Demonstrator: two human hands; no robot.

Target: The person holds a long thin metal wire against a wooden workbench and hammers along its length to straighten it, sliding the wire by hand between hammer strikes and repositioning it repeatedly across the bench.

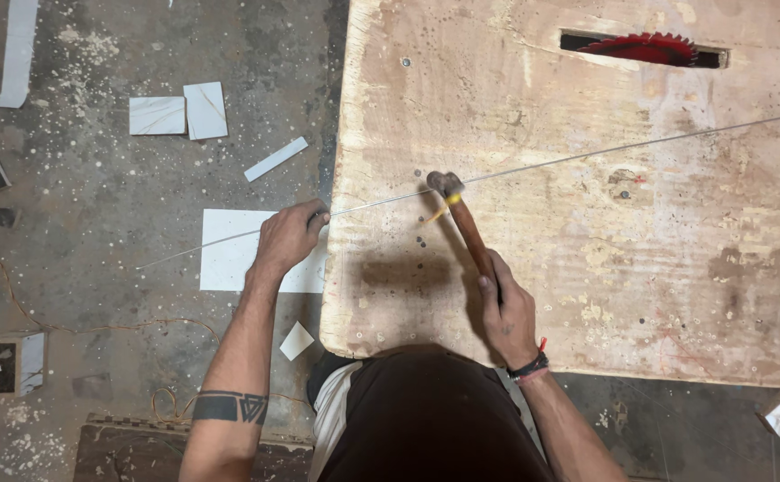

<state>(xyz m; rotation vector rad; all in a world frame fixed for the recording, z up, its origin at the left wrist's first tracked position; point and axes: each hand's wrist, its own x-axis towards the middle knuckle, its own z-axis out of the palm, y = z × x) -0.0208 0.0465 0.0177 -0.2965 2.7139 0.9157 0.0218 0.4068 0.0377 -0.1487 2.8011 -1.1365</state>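
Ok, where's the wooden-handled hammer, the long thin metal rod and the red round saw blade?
wooden-handled hammer [472, 234]: head view, on its brown handle.
long thin metal rod [586, 156]: head view, mid-length over the worn wooden table.
red round saw blade [647, 49]: head view, on the toothed part in the slot.

thin rod [533, 167] across worn table [675, 295], saw blade [649, 46] behind, tile pieces [178, 113] left

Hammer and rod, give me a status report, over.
Left hand grips rod at table edge. Right hand holds hammer, head on rod. Saw blade sits far off; nothing in the way.
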